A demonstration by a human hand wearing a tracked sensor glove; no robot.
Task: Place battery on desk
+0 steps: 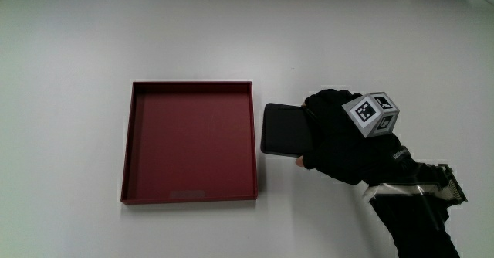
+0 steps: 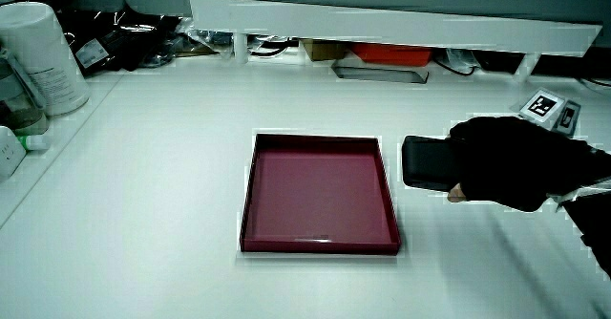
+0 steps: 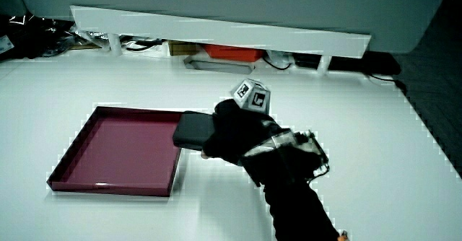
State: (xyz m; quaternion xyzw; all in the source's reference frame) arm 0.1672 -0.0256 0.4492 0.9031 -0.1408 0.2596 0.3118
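White desk (image 1: 69, 65) carries everything. Nearest the person, the black-gloved hand (image 1: 343, 142) and its forearm reach in from the frame's lower corner, the grip closed on a flat black rectangular battery (image 1: 284, 129) just beside the shallow dark red square tray (image 1: 127, 157). Farthest, a low white partition (image 2: 401, 23) spans both side views.

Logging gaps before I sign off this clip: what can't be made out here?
- Whether the battery rests on the desk or is lifted beside the red tray: no view settles it.
- The battery's end nearer the hand: covered by the glove in the main view and both side views.
- Items under the partition: shadowed and too small in both side views.
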